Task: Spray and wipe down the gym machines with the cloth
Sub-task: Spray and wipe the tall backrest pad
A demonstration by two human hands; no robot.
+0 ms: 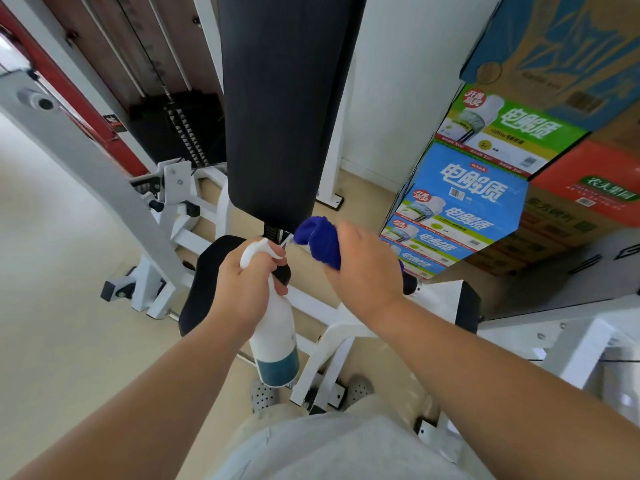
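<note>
While you stand over the white-framed gym machine, your left hand is wrapped around the neck of the spray bottle, forefinger over the trigger, nozzle aimed at the cloth. Item one, spray bottle: white plastic body, blue liquid showing only in the bottom band, so likely light and bottom-weighted; smooth sides may slip if wet, so keep the grip high at the neck. Item two, blue cloth: bunched in your right hand, which is closed on it, just below the black back pad; soft, limp, easily dropped at a loose corner, best held as a wad in the palm. Item three, back pad: upright, vinyl-looking, probably firm enough to take wiping pressure. Black seat pad sits below the hands. Stacked drink cartons stand near on the right.
</note>
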